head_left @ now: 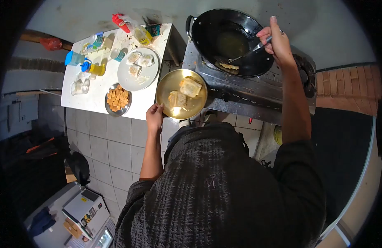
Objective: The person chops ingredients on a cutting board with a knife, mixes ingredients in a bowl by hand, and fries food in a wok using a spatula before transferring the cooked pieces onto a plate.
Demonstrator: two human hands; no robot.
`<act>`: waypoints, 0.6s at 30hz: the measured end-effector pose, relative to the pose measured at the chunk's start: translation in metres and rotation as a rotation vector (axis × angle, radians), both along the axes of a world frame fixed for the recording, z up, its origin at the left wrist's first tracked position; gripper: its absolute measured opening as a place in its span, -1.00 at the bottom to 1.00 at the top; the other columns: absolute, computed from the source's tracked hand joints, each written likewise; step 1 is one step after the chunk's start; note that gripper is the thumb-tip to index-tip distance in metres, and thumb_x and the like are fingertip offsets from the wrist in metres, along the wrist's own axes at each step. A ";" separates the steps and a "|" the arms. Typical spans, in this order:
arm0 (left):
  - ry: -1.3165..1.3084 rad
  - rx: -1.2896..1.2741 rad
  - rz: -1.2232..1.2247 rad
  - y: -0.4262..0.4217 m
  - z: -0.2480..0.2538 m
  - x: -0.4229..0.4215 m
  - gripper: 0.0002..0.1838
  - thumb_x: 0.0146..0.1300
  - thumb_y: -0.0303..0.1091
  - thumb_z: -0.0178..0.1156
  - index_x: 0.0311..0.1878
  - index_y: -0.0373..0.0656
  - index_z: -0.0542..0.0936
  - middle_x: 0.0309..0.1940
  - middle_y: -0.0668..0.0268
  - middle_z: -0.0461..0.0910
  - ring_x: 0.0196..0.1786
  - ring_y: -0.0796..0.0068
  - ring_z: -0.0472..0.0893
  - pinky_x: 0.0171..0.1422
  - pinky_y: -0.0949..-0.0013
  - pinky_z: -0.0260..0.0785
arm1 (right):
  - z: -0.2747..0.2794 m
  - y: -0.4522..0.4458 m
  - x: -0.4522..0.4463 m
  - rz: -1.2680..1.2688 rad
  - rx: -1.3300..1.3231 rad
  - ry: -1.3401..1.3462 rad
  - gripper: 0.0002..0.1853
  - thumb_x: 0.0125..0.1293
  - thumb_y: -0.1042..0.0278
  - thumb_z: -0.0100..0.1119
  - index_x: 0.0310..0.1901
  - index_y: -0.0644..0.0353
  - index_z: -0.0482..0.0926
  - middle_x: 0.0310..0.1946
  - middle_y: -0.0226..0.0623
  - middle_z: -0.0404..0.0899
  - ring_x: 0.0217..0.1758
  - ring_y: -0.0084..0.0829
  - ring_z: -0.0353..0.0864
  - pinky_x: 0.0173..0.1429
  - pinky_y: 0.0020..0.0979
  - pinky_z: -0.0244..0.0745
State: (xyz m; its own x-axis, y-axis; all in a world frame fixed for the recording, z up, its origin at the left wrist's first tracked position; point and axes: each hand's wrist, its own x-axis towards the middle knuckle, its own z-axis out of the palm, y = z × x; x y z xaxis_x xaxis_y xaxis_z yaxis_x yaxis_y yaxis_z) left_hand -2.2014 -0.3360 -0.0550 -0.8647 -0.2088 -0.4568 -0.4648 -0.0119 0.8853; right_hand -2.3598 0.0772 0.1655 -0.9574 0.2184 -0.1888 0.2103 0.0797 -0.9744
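Note:
My left hand [155, 116] grips the rim of a round gold-coloured plate [163, 91] between thumb and fingers. Two browned, folded pastry parcels [190, 87] lie on that plate. To the right, my right hand [278, 42] is closed around the handle of a metal spatula [257, 47], thumb stretched along it. The spatula's head reaches down into a black wok [205, 35], beside a browned piece of pastry [229, 66] at the near inner wall. Shiny oil [233, 44] covers the wok's bottom.
Under the wok is a metal gas stove [240, 97]. On the white table [89, 95] at left stand a white plate [133, 84] with several pale wrapped parcels, a bowl of brown cut pieces [117, 98], a yellow bottle [96, 69], an oil bottle [142, 35] and a red bottle [121, 23].

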 end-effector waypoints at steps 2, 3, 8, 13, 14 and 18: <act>-0.011 0.053 0.091 -0.019 -0.012 0.018 -0.82 0.37 -0.39 0.13 -0.30 -0.30 0.58 -0.38 0.27 0.63 -0.37 0.48 0.62 -0.23 0.39 0.54 | -0.004 0.003 -0.002 0.009 -0.008 0.011 -0.28 0.46 -0.30 -0.23 -0.41 0.32 0.55 -0.65 -0.43 0.34 -0.74 -0.72 0.10 -0.69 -0.63 -0.04; -0.014 0.107 0.165 -0.028 -0.017 0.027 -0.82 0.37 -0.39 0.13 -0.28 -0.32 0.58 -0.36 0.26 0.64 -0.35 0.48 0.63 -0.23 0.38 0.55 | -0.006 0.005 -0.003 0.002 -0.014 0.029 -0.28 0.47 -0.29 -0.23 -0.41 0.32 0.54 -0.65 -0.43 0.34 -0.75 -0.72 0.09 -0.70 -0.63 -0.05; -0.039 -0.023 0.338 -0.076 -0.048 0.069 -0.83 0.38 -0.40 0.11 -0.21 -0.33 0.57 -0.32 0.21 0.64 -0.32 0.39 0.66 -0.17 0.31 0.61 | -0.009 0.012 -0.006 0.029 -0.027 0.014 -0.28 0.45 -0.30 -0.21 -0.36 0.35 0.56 -0.61 -0.41 0.37 -0.76 -0.72 0.07 -0.70 -0.62 -0.05; -0.051 -0.014 0.517 -0.099 -0.087 0.091 -0.84 0.39 -0.43 0.08 -0.23 -0.34 0.56 -0.33 0.19 0.63 -0.34 0.38 0.66 -0.21 0.30 0.61 | -0.009 0.010 -0.006 0.049 -0.033 0.020 -0.29 0.45 -0.30 -0.20 -0.38 0.33 0.55 -0.62 -0.43 0.35 -0.74 -0.72 0.10 -0.70 -0.63 -0.05; -0.049 -0.010 0.562 -0.102 -0.097 0.093 -0.82 0.40 -0.42 0.06 -0.26 -0.35 0.56 -0.34 0.18 0.63 -0.36 0.39 0.65 -0.23 0.30 0.61 | -0.009 0.008 -0.005 0.033 -0.017 0.024 -0.29 0.44 -0.31 -0.19 -0.38 0.32 0.55 -0.63 -0.43 0.35 -0.74 -0.72 0.11 -0.71 -0.64 -0.05; -0.028 0.026 0.614 -0.109 -0.120 0.090 -0.82 0.40 -0.44 0.05 -0.27 -0.35 0.55 -0.34 0.16 0.63 -0.36 0.37 0.66 -0.20 0.28 0.61 | -0.007 0.005 -0.002 0.015 0.010 0.034 -0.29 0.43 -0.34 -0.18 -0.38 0.29 0.54 -0.65 -0.45 0.33 -0.74 -0.71 0.14 -0.72 -0.64 -0.06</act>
State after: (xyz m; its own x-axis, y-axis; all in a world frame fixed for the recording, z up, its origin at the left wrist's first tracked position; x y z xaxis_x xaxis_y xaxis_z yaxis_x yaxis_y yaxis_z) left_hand -2.1114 -0.4455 -0.1751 -0.5776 -0.6536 -0.4891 -0.3894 -0.3060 0.8687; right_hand -2.3615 0.0822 0.1586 -0.9663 0.2060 -0.1544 0.1762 0.0921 -0.9800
